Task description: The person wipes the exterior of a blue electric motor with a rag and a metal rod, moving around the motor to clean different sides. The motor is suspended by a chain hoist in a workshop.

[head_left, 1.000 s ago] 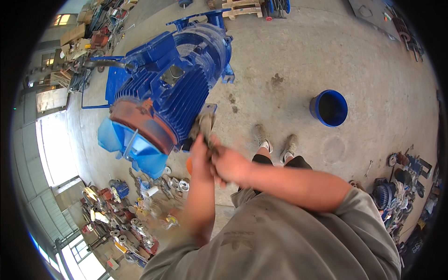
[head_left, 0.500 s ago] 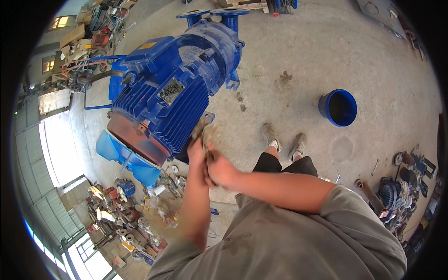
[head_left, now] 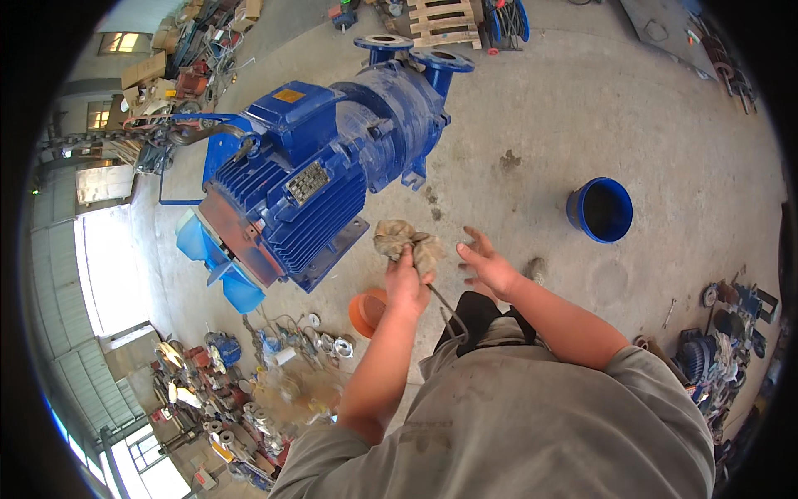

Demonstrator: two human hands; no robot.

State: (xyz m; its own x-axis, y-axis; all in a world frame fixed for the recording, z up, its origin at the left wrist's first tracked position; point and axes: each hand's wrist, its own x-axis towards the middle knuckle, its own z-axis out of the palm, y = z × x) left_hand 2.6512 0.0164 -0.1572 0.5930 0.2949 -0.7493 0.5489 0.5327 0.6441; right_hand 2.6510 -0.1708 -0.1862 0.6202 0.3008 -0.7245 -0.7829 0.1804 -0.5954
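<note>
Gripping a dirty rag [head_left: 405, 241] in a closed left hand [head_left: 405, 281], held in the air beside the blue motor [head_left: 287, 195] | rag is looking soft, light, limp; bunched middle is the surest hold | right hand [head_left: 486, 264] is hovering open, fingers spread, holding nothing.

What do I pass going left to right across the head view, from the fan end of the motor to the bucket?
Light blue fan blades → big blue ribbed electric motor → left hand gripping a dirty crumpled rag → right hand, fingers spread, holding nothing → round blue plastic bucket.
</note>
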